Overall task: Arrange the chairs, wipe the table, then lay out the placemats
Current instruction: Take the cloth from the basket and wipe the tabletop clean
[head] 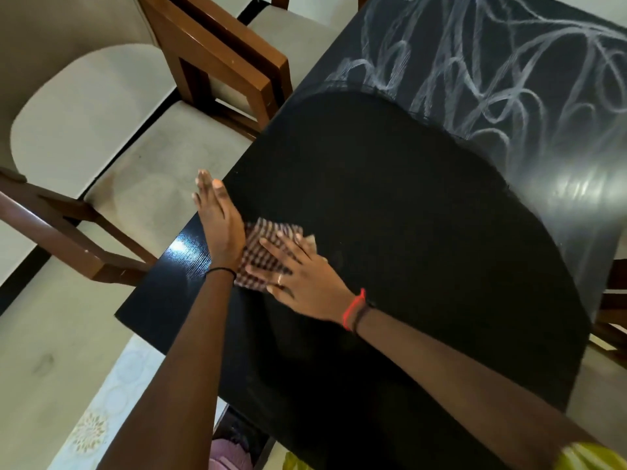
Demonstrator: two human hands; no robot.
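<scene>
A black table (424, 232) fills the middle and right of the head view. A folded checked cloth (263, 252) lies on it near the left edge. My right hand (298, 276) presses flat on the cloth with fingers spread. My left hand (219, 222) lies flat and open beside the cloth, fingertips at the table's left edge, its heel touching the cloth. White smear marks (492, 62) cover the far part of the tabletop; the near part is dark and clean. Two wooden chairs with beige seats stand at the table's left side: the nearer chair (146, 164) and the farther chair (291, 35).
Pale floor tiles (51, 351) lie to the left, with a patterned strip (101, 418) near the bottom. Another chair's wooden frame (614, 300) shows at the right edge, past the table.
</scene>
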